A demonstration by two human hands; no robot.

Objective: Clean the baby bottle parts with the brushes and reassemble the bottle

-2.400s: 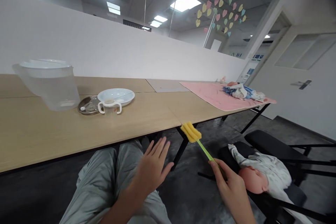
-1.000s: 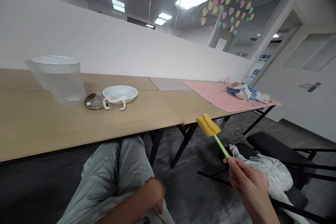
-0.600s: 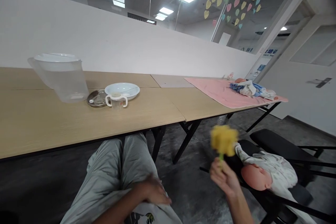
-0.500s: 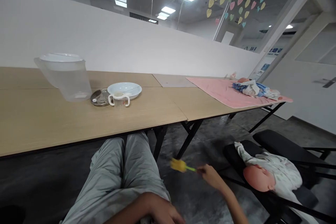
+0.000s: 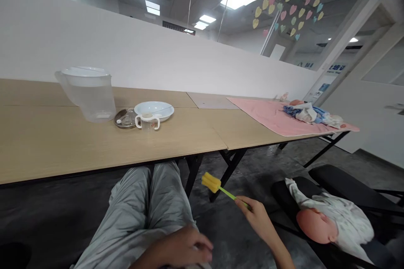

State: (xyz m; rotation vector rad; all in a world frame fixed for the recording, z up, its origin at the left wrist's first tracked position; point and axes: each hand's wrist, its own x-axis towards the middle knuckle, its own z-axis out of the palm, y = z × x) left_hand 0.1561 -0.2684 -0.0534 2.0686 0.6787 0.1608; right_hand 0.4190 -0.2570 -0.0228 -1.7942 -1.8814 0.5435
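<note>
In my right hand (image 5: pixel 255 214) is the thin green handle of a sponge bottle brush (image 5: pixel 211 182); the fingers are closed round it. Its yellow sponge head points up and left, beside my knees and below the table edge. My left hand (image 5: pixel 189 247) hovers over or rests on my lap, holding nothing, its fingers loosely bent and a little apart. On the table ahead stands a clear two-handled cup (image 5: pixel 147 123). Behind it is a white bowl (image 5: pixel 164 111), and to its left a round metal dish (image 5: pixel 121 125) with a clear nipple-like piece in it.
A large translucent pitcher (image 5: pixel 96 98) stands left on the wooden table (image 5: pixel 78 147). A pink cloth (image 5: pixel 265 115) with bundled clothes (image 5: pixel 311 113) covers the right end. A baby doll (image 5: pixel 315 225) lies on a black chair to my right. Black table legs (image 5: pixel 232 168) stand ahead.
My right hand has turned the sponge brush so its head tilts higher. My left hand has moved up and slightly left. The view has shifted a little, so the table things appear farther right.
</note>
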